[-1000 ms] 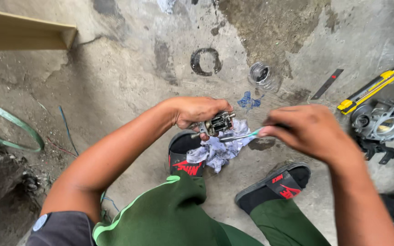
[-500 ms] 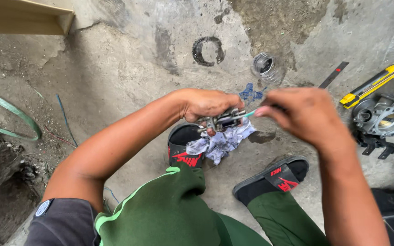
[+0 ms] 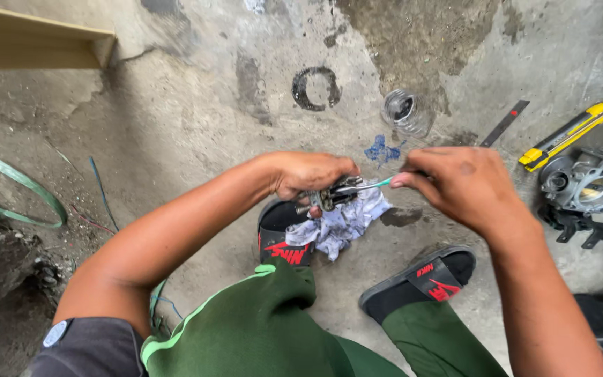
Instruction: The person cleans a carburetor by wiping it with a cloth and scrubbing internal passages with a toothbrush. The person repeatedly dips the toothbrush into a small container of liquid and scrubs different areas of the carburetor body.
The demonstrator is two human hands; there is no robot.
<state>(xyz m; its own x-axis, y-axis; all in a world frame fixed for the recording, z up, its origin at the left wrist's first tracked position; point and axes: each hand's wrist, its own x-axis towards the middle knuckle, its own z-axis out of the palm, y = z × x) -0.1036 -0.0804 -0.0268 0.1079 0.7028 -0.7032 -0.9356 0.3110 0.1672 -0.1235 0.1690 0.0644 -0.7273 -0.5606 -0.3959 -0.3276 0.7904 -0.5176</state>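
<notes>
Cleaning small metal part over rag

My left hand [image 3: 308, 173] grips small metal part [image 3: 329, 197] above rag [image 3: 340, 223]; right hand [image 3: 465, 185] pinches thin green-handled tool [image 3: 371, 185] into it. Beyond right hand: glass jar [image 3: 405, 112], yellow utility knife [image 3: 570, 132]. Risk: tool slips, part drops onto concrete.

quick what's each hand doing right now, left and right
Left hand: closed around a small metal part, with a rag under it.
Right hand: closed, pinching a thin green-handled tool whose tip meets the part.
</notes>
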